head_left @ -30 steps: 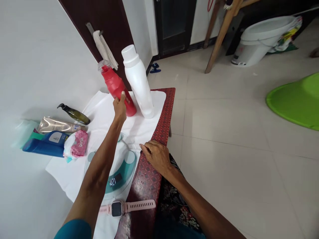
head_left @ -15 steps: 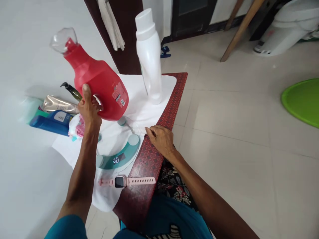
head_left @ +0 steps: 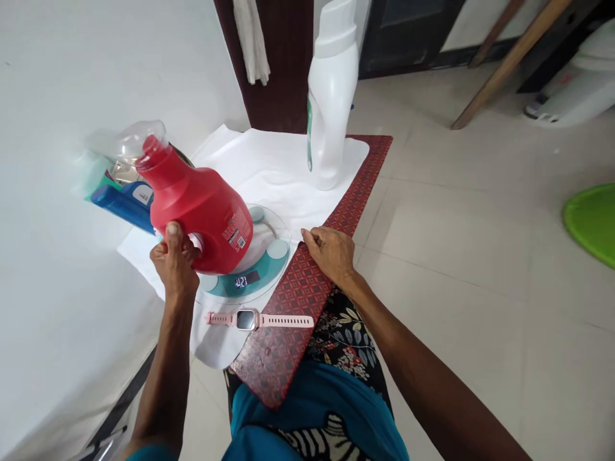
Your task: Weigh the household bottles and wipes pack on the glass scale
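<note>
My left hand (head_left: pixel 175 259) is wrapped round the handle of a red detergent bottle (head_left: pixel 204 211). The bottle leans left, its clear cap (head_left: pixel 141 141) at the upper end, and its lower part covers some of a round glass scale (head_left: pixel 235 285) with a lit display. Whether its base touches the scale I cannot tell. On the table's patterned red edge rests my right hand (head_left: pixel 331 251), fingers curled in near the border of the white cloth (head_left: pixel 278 150); anything inside them is hidden. A pink smartwatch (head_left: pixel 246 319) lies flat in front of the scale.
A white bottle (head_left: pixel 331 96) stands upright at the table's far end. Behind the red bottle, a blue bottle (head_left: pixel 122 205) and other toiletries lie by the wall. To the right on the tiled floor are a green round object (head_left: pixel 593 221) and a white bucket (head_left: pixel 574 89).
My left hand has lowered the red bottle toward the scale, still tilted. My right hand stays at the table edge. The whole view has shifted, moving the table slightly right and up.
</note>
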`<state>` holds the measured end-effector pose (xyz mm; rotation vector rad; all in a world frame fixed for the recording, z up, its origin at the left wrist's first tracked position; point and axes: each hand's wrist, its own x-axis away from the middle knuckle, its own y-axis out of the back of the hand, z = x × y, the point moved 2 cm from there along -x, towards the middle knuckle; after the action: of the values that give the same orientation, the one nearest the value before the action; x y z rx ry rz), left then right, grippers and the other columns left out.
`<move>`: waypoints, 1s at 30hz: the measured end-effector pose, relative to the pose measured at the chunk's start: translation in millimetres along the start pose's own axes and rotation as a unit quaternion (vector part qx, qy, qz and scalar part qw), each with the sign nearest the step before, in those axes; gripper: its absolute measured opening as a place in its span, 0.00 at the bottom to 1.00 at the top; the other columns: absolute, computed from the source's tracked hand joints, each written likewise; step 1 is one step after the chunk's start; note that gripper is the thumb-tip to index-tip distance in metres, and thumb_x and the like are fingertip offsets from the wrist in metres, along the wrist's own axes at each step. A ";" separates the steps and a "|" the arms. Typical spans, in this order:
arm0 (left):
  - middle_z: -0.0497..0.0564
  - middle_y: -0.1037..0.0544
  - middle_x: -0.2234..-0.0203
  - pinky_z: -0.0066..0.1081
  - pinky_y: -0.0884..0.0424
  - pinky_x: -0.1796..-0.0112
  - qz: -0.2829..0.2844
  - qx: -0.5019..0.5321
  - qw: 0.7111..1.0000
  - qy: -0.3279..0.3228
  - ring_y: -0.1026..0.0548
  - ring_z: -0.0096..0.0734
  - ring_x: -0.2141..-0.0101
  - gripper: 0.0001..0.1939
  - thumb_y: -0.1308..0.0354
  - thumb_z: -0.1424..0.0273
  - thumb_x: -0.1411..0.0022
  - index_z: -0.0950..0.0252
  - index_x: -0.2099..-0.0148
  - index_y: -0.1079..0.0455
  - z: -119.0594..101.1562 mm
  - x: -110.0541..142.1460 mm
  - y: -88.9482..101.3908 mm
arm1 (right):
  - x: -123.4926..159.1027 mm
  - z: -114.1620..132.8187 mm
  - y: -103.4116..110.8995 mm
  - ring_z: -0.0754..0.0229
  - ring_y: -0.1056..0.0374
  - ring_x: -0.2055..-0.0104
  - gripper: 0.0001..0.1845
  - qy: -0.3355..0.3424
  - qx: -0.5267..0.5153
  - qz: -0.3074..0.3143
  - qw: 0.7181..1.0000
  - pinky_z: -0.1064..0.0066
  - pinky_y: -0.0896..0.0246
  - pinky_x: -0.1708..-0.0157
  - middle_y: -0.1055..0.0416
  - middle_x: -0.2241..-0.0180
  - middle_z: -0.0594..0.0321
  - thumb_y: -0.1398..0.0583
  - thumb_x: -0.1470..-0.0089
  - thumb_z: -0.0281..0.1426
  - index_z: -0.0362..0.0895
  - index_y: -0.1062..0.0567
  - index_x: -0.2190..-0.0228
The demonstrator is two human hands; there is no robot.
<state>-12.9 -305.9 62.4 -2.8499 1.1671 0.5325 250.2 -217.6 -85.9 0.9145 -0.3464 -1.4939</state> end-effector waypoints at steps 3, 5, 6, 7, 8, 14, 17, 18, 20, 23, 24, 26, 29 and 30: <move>0.41 0.50 0.86 0.31 0.40 0.81 -0.003 0.010 1.000 0.000 0.49 0.22 0.84 0.42 0.36 0.27 0.50 0.58 0.78 0.49 9.4 2.2 -2.6 | 0.3 0.4 0.0 0.58 0.35 0.70 0.25 0.002 0.005 0.005 1.000 0.64 0.56 0.67 0.27 0.75 0.57 0.43 0.30 0.40 0.46 0.29 0.80; 0.41 0.50 0.86 0.31 0.40 0.81 0.004 0.018 1.000 -0.005 0.50 0.22 0.84 0.42 0.35 0.28 0.49 0.58 0.78 0.49 13.6 3.6 -2.8 | 0.8 0.4 0.0 0.58 0.36 0.70 0.26 0.003 0.007 0.005 1.000 0.64 0.55 0.67 0.27 0.75 0.58 0.43 0.30 0.40 0.46 0.30 0.80; 0.41 0.50 0.86 0.31 0.40 0.80 0.013 0.019 1.000 -0.006 0.50 0.22 0.84 0.42 0.36 0.28 0.48 0.58 0.78 0.49 15.0 4.4 -1.6 | 1.2 0.4 0.1 0.58 0.36 0.71 0.26 0.002 0.008 0.004 1.000 0.64 0.54 0.67 0.28 0.76 0.58 0.43 0.30 0.41 0.47 0.31 0.80; 0.42 0.49 0.86 0.32 0.39 0.80 0.027 0.018 0.999 -0.010 0.48 0.23 0.84 0.41 0.37 0.28 0.46 0.58 0.78 0.48 16.0 4.9 0.7 | 1.6 0.5 0.1 0.58 0.36 0.71 0.26 0.000 0.008 0.002 1.000 0.64 0.53 0.67 0.28 0.76 0.58 0.43 0.30 0.41 0.47 0.32 0.81; 0.43 0.46 0.85 0.32 0.37 0.78 0.045 0.013 0.999 -0.017 0.45 0.24 0.83 0.40 0.38 0.29 0.43 0.59 0.78 0.47 16.6 4.9 4.2 | 2.0 0.6 0.1 0.58 0.37 0.71 0.27 0.000 0.008 0.001 1.000 0.64 0.53 0.67 0.29 0.76 0.59 0.44 0.30 0.42 0.48 0.33 0.81; 0.50 0.28 0.76 0.32 0.26 0.67 -0.019 -0.058 0.994 -0.093 0.28 0.32 0.73 0.36 0.49 0.33 0.32 0.61 0.71 0.32 33.3 -17.8 51.5 | 4.3 -2.0 0.8 0.58 0.38 0.72 0.30 0.006 -0.005 0.004 1.000 0.64 0.51 0.67 0.32 0.79 0.60 0.47 0.30 0.48 0.49 0.39 0.82; 0.49 0.33 0.80 0.31 0.29 0.70 -0.090 -0.056 0.993 -0.043 0.33 0.30 0.76 0.35 0.49 0.35 0.32 0.61 0.73 0.32 66.8 -36.7 77.0 | 4.3 1.5 10.0 0.59 0.41 0.76 0.33 -0.004 -0.031 0.026 0.999 0.64 0.50 0.69 0.35 0.81 0.63 0.48 0.31 0.55 0.49 0.38 0.82; 0.48 0.35 0.81 0.30 0.31 0.72 -0.097 -0.056 0.993 -0.021 0.35 0.29 0.78 0.35 0.47 0.35 0.33 0.61 0.75 0.34 80.6 -41.3 83.1 | 4.3 7.5 15.8 0.60 0.42 0.77 0.34 -0.007 -0.046 0.026 0.999 0.64 0.50 0.69 0.36 0.82 0.65 0.47 0.32 0.57 0.49 0.37 0.82; 0.47 0.38 0.83 0.30 0.36 0.74 -0.086 -0.065 0.994 0.025 0.39 0.28 0.79 0.36 0.46 0.35 0.33 0.61 0.77 0.37 108.3 -46.6 90.6 | 5.8 30.7 29.9 0.61 0.42 0.77 0.32 -0.006 -0.085 -0.001 0.996 0.65 0.47 0.69 0.37 0.82 0.67 0.43 0.33 0.56 0.48 0.34 0.80; 0.48 0.39 0.83 0.32 0.44 0.76 -0.050 -0.089 0.992 0.068 0.40 0.29 0.79 0.36 0.47 0.35 0.33 0.60 0.77 0.39 139.0 -46.8 92.2 | 14.7 91.7 43.4 0.60 0.34 0.72 0.22 0.004 -0.170 -0.040 0.985 0.65 0.39 0.66 0.26 0.74 0.64 0.37 0.35 0.49 0.47 0.25 0.73; 0.48 0.39 0.83 0.32 0.45 0.75 -0.039 -0.098 0.992 0.072 0.40 0.30 0.78 0.36 0.48 0.35 0.33 0.60 0.77 0.39 144.8 -45.9 91.2 | 19.3 116.0 42.0 0.58 0.30 0.69 0.19 0.015 -0.208 -0.016 0.978 0.64 0.35 0.63 0.23 0.71 0.63 0.35 0.35 0.48 0.46 0.21 0.69; 0.48 0.39 0.82 0.33 0.47 0.74 -0.023 -0.103 0.992 0.070 0.41 0.31 0.77 0.36 0.49 0.35 0.32 0.60 0.77 0.40 150.7 -43.5 88.9 | 29.6 162.3 31.2 0.54 0.23 0.60 0.18 0.024 -0.289 0.055 0.955 0.61 0.29 0.56 0.17 0.61 0.58 0.34 0.37 0.49 0.47 0.18 0.59; 0.49 0.39 0.82 0.33 0.46 0.72 -0.013 -0.087 0.994 0.067 0.41 0.31 0.76 0.35 0.51 0.38 0.31 0.61 0.77 0.40 152.8 -39.8 87.7 | 43.1 210.3 7.5 0.48 0.23 0.46 0.23 -0.003 -0.361 0.121 0.925 0.54 0.28 0.44 0.18 0.48 0.54 0.32 0.38 0.50 0.48 0.19 0.50; 0.49 0.39 0.82 0.34 0.46 0.72 -0.014 -0.079 0.995 0.068 0.41 0.31 0.76 0.34 0.51 0.39 0.30 0.61 0.76 0.40 153.5 -38.8 88.1 | 46.0 219.6 0.3 0.49 0.24 0.45 0.22 -0.017 -0.381 0.128 0.915 0.54 0.29 0.43 0.19 0.49 0.54 0.33 0.37 0.50 0.48 0.20 0.51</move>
<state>-145.5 -321.3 -60.0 -3.0748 1.1518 0.4565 99.5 -327.5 38.8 0.2050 0.1041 -1.2417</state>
